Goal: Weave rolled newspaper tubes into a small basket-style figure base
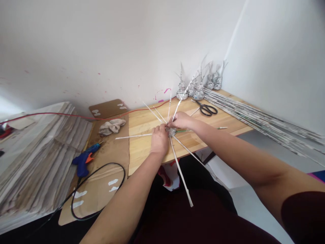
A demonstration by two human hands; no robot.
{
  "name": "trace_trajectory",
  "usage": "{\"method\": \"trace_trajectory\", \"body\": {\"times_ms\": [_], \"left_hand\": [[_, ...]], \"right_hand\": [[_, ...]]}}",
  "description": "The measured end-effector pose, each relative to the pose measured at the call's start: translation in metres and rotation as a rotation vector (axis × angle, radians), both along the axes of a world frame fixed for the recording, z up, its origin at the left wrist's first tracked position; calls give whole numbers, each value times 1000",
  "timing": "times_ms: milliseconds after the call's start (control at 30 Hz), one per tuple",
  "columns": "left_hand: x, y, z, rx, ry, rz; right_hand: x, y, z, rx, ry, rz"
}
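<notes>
Shirt (203, 217) foremost, the right hand (180, 120) pinches a strip (180, 99), seemingly weaving; another turn needs the curled left hand (160, 138) gripping the hub (172, 132).

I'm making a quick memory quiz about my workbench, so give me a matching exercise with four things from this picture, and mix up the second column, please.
Column one:
1. Strip hub
2. Glue gun
3. Scissors
4. Paper stack

Column two:
A. Piled at the far left of the picture
B. Blue, with an orange trigger
C. Right by the fingers of the left hand and right hand
D. Black-handled, lying on the wooden board

Right pairs: 1-C, 2-B, 3-D, 4-A.
</notes>
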State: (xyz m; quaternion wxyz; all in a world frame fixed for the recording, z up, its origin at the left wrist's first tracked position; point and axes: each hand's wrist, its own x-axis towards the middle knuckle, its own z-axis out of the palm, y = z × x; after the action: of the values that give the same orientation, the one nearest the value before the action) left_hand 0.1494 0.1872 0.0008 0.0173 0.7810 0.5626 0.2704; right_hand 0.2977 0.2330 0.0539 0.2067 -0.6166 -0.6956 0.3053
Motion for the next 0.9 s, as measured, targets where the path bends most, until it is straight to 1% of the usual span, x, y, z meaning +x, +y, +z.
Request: {"method": "trace_trajectory", "body": {"times_ms": [167,400,500,633,733,900], "left_hand": [[-1,-1,0,32,64,-23],[-1,1,0,-3,27,-32],[-1,2,0,-8,4,-29],[-2,4,-2,-13,-70,-69],[-1,5,-2,-31,-67,-80],[5,3,5,-15,75,-27]], "right_hand": [[3,-10,1,19,-111,-31],[3,-14,-12,77,-177,-58],[-1,-13,-13,59,-196,-101],[-5,-13,-9,33,-218,-122],[-2,-13,-8,15,-166,-110],[8,-15,-10,-20,-10,-71]]}}
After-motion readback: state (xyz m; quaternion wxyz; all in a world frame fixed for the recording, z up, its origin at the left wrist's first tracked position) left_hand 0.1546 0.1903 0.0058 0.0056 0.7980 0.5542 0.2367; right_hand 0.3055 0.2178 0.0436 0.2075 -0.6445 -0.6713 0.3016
